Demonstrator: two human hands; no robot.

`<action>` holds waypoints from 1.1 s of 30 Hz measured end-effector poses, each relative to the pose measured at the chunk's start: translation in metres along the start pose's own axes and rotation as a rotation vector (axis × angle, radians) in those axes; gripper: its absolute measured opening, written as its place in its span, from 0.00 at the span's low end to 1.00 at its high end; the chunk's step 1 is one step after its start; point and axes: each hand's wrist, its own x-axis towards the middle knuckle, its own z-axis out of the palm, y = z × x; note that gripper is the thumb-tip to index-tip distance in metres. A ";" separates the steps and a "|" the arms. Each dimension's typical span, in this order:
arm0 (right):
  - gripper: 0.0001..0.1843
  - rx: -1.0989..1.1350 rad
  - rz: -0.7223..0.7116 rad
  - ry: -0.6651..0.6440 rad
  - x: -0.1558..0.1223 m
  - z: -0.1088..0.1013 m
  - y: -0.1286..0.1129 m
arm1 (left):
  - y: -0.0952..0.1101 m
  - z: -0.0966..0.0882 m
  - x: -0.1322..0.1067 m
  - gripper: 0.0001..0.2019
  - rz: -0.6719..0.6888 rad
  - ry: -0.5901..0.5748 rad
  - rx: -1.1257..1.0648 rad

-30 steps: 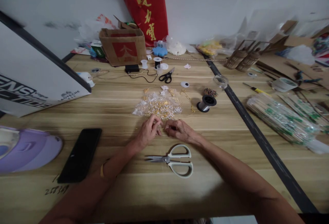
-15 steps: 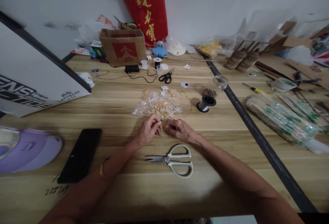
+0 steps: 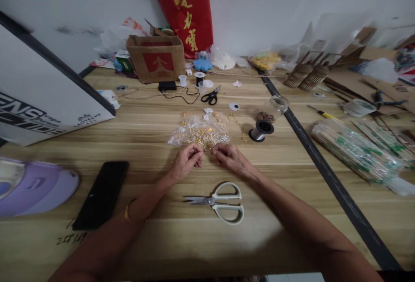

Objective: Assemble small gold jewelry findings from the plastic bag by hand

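My left hand (image 3: 188, 160) is closed in a pinch at the near edge of a heap of gold and silver beads (image 3: 204, 135) on clear plastic. A tiny gold bit may show under its fingers, too small to name. My right hand (image 3: 229, 156) reaches to the heap's near right edge, its fingers closed together; whatever they hold is hidden. Just below both hands, white-handled scissors (image 3: 215, 202) lie on the wooden table (image 3: 155, 239), blades to the left. A gold chain (image 3: 238, 126) lies right of the heap, beside a spool of silvery wire (image 3: 260, 131).
A black phone (image 3: 101, 195) and a purple visor cap (image 3: 42, 187) lie at left, near a large white box (image 3: 48, 92). Black scissors (image 3: 211, 95), a paper bag (image 3: 155, 59) and a clear jar (image 3: 279, 104) stand farther back. Wrapped sticks (image 3: 356, 148) lie at right.
My right hand has moved slightly forward, up to the beads' edge. My left hand has shifted very little and stays pinched.
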 end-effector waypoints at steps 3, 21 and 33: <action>0.15 0.055 0.031 0.006 0.001 -0.001 0.000 | -0.002 -0.001 0.001 0.13 -0.007 -0.006 -0.019; 0.20 0.254 0.103 0.005 0.002 -0.002 0.002 | 0.003 -0.009 0.005 0.13 -0.155 0.077 -0.160; 0.17 0.226 0.089 0.057 0.004 -0.013 -0.003 | 0.005 -0.012 0.005 0.12 -0.149 0.042 -0.095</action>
